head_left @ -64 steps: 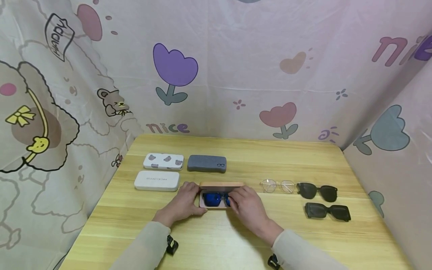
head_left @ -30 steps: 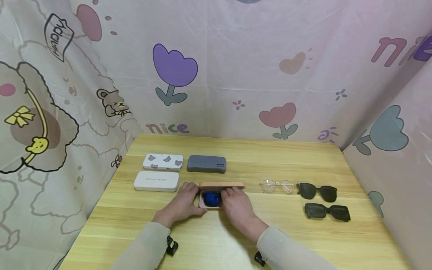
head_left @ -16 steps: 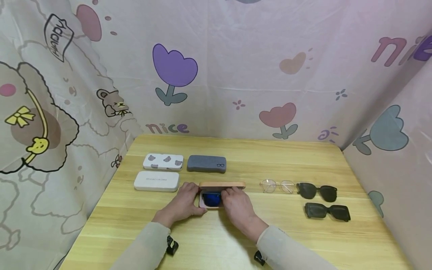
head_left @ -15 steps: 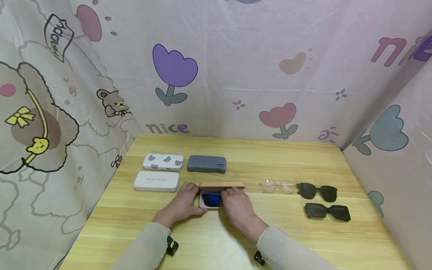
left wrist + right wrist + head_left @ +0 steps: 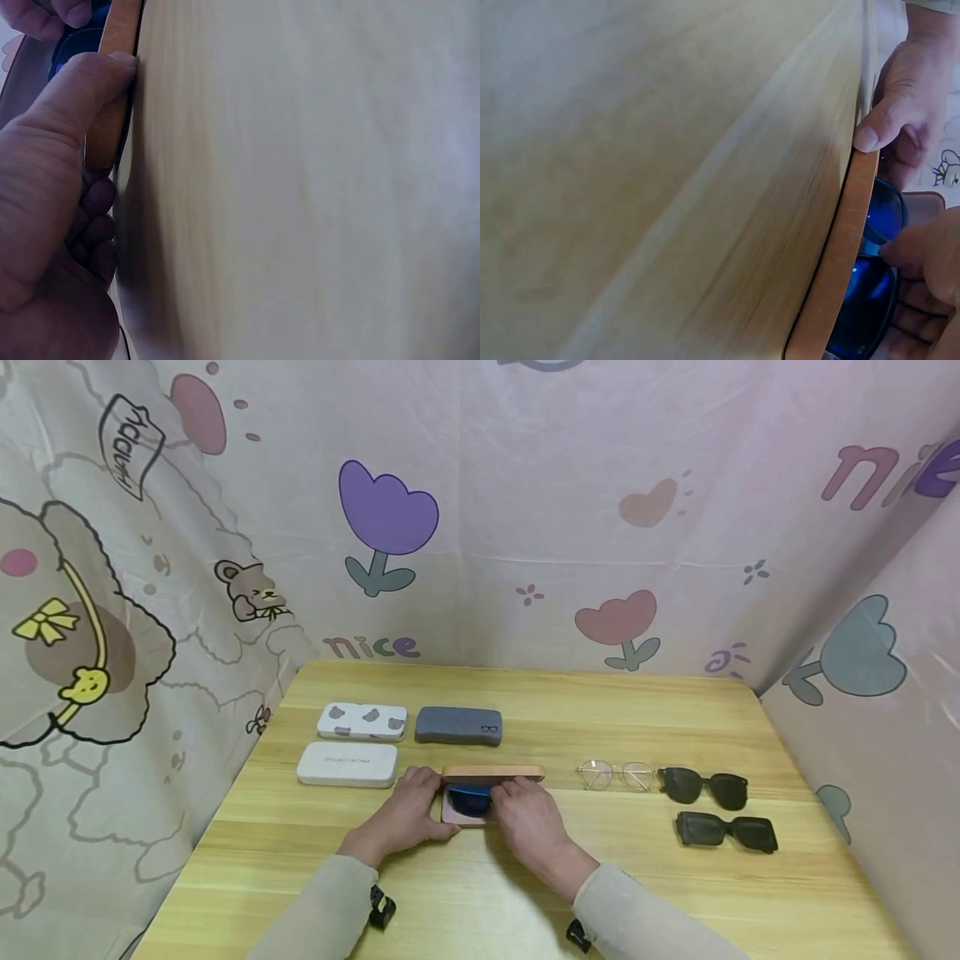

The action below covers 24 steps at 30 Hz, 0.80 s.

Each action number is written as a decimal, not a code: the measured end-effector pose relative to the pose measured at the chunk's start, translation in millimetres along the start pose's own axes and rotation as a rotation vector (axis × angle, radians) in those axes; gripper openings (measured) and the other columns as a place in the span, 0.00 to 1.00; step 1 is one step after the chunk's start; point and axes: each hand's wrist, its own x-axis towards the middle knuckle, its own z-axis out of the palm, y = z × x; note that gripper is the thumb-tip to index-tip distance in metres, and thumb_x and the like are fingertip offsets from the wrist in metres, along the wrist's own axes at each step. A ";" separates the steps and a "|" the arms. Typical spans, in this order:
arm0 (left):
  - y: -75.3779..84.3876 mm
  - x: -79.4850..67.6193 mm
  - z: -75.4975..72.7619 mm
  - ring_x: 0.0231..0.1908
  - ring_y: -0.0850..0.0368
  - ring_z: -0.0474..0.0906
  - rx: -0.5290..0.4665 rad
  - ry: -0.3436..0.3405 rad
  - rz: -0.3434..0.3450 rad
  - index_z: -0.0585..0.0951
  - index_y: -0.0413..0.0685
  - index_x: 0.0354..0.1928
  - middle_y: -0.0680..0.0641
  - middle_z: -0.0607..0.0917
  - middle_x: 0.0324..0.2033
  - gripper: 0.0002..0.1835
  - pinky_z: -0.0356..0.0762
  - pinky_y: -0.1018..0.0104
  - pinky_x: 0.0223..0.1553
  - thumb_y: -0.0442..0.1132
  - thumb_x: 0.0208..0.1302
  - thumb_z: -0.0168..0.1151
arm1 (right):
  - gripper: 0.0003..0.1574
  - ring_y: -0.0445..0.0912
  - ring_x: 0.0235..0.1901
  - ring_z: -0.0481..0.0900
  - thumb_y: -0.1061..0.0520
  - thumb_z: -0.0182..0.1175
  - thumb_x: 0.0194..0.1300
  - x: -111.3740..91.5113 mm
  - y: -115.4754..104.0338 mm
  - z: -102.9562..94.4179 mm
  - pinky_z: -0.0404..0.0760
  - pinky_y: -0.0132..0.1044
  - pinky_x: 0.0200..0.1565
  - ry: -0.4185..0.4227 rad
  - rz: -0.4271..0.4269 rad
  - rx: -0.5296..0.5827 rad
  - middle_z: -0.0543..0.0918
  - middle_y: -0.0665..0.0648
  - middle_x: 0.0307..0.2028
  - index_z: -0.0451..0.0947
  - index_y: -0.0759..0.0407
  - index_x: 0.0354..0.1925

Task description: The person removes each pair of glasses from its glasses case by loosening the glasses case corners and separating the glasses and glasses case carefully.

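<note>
An orange-tan glasses case (image 5: 492, 772) lies on the table with its lid raised at the back and a pale lining inside. My left hand (image 5: 403, 815) grips its left end, thumb on the front wall (image 5: 118, 97) in the left wrist view. Inside the case sit dark-framed sunglasses (image 5: 469, 802) with blue lenses. My right hand (image 5: 531, 827) reaches in and pinches them at the bridge, hiding the right lens from the head view. Both blue lenses (image 5: 864, 307) show in the right wrist view, where the sunglasses lean within the case.
Left and behind are a white case (image 5: 348, 764), a bear-print case (image 5: 363, 722) and a grey case (image 5: 459, 726). To the right lie clear wire-framed glasses (image 5: 618, 775), black sunglasses (image 5: 705, 787) and thick-framed black sunglasses (image 5: 727, 832). A printed curtain (image 5: 525, 510) surrounds the table (image 5: 645, 710).
My right hand has moved left from the right lens to the bridge. Over the last half second the sunglasses have tilted in the case. My left hand has stayed on the case's end.
</note>
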 end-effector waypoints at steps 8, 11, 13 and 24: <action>-0.5 0.8 -0.2 0.59 0.48 0.70 -0.004 -0.013 -0.011 0.78 0.35 0.63 0.47 0.80 0.55 0.44 0.72 0.49 0.67 0.56 0.51 0.83 | 0.12 0.44 0.32 0.81 0.54 0.77 0.59 1.4 1.3 -5.2 0.81 0.36 0.40 -0.001 -0.015 0.029 0.87 0.50 0.29 0.83 0.55 0.31; -0.8 1.0 0.1 0.59 0.49 0.69 -0.004 -0.017 -0.015 0.78 0.35 0.64 0.46 0.80 0.55 0.45 0.73 0.49 0.68 0.57 0.51 0.83 | 0.13 0.45 0.33 0.82 0.53 0.78 0.58 1.9 2.4 -10.2 0.81 0.36 0.41 0.003 -0.033 0.028 0.87 0.50 0.30 0.83 0.55 0.31; -0.9 0.7 0.0 0.59 0.49 0.69 -0.008 -0.020 -0.019 0.78 0.34 0.64 0.46 0.79 0.56 0.45 0.73 0.49 0.68 0.57 0.51 0.83 | 0.14 0.45 0.35 0.82 0.52 0.78 0.58 1.7 3.8 -14.7 0.81 0.36 0.42 0.007 -0.048 0.032 0.87 0.50 0.31 0.82 0.55 0.31; -0.7 0.7 -0.6 0.61 0.48 0.69 0.005 -0.029 -0.021 0.77 0.34 0.65 0.45 0.79 0.57 0.46 0.72 0.49 0.68 0.59 0.52 0.82 | 0.14 0.42 0.33 0.79 0.57 0.78 0.55 -22.9 34.1 -43.9 0.84 0.34 0.39 -0.028 -0.089 0.130 0.85 0.50 0.31 0.80 0.56 0.32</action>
